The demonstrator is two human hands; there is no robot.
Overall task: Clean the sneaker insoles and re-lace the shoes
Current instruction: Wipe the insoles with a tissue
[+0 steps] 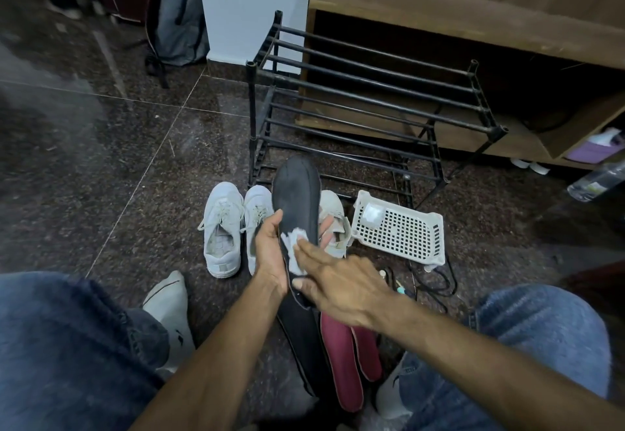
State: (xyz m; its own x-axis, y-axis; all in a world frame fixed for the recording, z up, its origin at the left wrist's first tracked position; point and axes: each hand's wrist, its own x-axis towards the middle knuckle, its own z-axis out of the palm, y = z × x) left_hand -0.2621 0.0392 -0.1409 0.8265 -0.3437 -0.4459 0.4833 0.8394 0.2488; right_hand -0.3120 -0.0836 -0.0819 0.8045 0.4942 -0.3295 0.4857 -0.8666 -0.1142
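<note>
My left hand (269,255) grips a black insole (297,194) from behind and holds it upright, toe end up. My right hand (338,282) presses a white wipe (293,244) flat against the insole's lower half with straight fingers. Behind the insole stand white sneakers on the floor: one (223,227) fully in view at the left, a second (257,207) beside it partly hidden by my left hand, and a third (333,217) mostly hidden at the right. Another black insole (304,346) and two maroon insoles (341,353) lie on the floor under my forearms.
A black metal shoe rack (372,92) stands behind the sneakers. A white perforated plastic basket (399,227) lies to the right with a wipe in it. A grey backpack (179,15) leans at the far left. Wooden furniture (473,1) and a plastic bottle (598,180) are at the right.
</note>
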